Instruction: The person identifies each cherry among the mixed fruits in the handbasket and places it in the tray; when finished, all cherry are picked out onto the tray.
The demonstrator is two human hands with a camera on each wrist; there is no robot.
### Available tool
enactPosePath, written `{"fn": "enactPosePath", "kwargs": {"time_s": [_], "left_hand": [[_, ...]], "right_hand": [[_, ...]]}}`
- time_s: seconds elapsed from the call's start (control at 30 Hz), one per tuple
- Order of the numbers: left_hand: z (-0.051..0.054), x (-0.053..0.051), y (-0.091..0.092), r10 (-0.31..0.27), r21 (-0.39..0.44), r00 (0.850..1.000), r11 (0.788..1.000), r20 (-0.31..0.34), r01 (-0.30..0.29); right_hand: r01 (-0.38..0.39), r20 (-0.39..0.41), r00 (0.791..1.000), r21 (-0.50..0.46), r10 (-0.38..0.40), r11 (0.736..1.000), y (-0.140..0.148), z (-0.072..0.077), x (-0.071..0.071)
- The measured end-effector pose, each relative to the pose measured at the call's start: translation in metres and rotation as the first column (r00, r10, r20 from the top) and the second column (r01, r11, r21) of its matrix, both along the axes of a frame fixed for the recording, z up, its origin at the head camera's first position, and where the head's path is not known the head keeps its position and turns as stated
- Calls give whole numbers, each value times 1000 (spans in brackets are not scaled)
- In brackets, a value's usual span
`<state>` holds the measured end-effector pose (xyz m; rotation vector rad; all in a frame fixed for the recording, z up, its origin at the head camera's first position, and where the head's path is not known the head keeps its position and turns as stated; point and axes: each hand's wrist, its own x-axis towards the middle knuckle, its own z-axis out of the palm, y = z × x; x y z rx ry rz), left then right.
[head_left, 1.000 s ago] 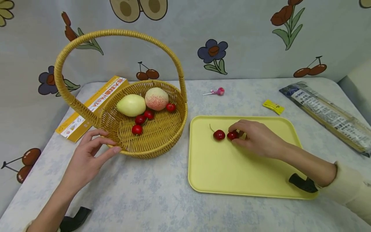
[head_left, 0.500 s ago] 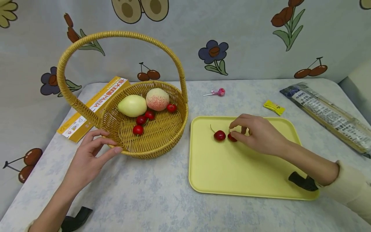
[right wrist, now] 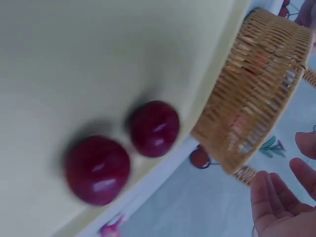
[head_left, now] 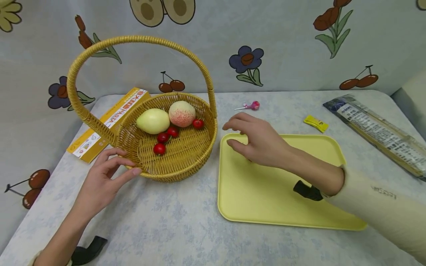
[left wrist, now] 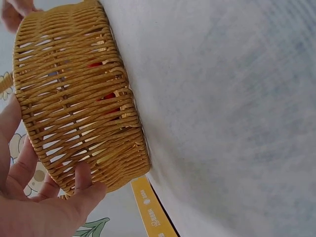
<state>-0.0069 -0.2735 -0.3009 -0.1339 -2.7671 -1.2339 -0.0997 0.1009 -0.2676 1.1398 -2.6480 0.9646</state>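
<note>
At left in the head view, a person's left hand keeps its grip pinched on the near rim of a wicker basket, which stands beside a yellow pasta box and holds a pale yellow fruit, a peach and four red cherries. Right of center, the right hand, its grip spread with thumb and fingers apart, hangs over a yellow tray bearing two dark cherries, seen lower left in the right wrist view. A long packet lies on the tabletop at far right.
</note>
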Motion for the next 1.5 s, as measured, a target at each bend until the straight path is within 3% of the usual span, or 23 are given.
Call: {"fn": "enactPosePath", "kwargs": {"time_s": [0.13, 0.3, 0.47, 0.63, 1.0, 1.27, 1.5], "left_hand": [[0, 0, -1, -7, -1, 1000, 1000, -12, 7], [1, 2, -4, -11, 2, 1000, 1000, -25, 11], [1, -1, -3, -21, 10, 1000, 1000, -18, 21], [1, -2, -1, -22, 14, 1000, 1000, -4, 22], [2, -2, -1, -20, 8, 1000, 1000, -1, 20], [2, -1, -1, -21, 12, 1000, 1000, -1, 21], [1, -1, -1, -17, 13, 1000, 1000, 2, 17]], "right_hand": [[-33, -6, 999, 8, 33, 999, -31, 5, -6], [-77, 92, 994, 125, 65, 989, -71, 11, -23], [-160, 166, 979, 269, 118, 950, -96, 10, -46], [-215, 253, 958, 331, 133, 919, -106, 6, -64], [-277, 306, 941, 444, 146, 852, -116, 7, -72], [-299, 320, 930, 376, 180, 877, -117, 1, -77], [-317, 363, 918, 439, 157, 841, -121, 5, -77]]}}
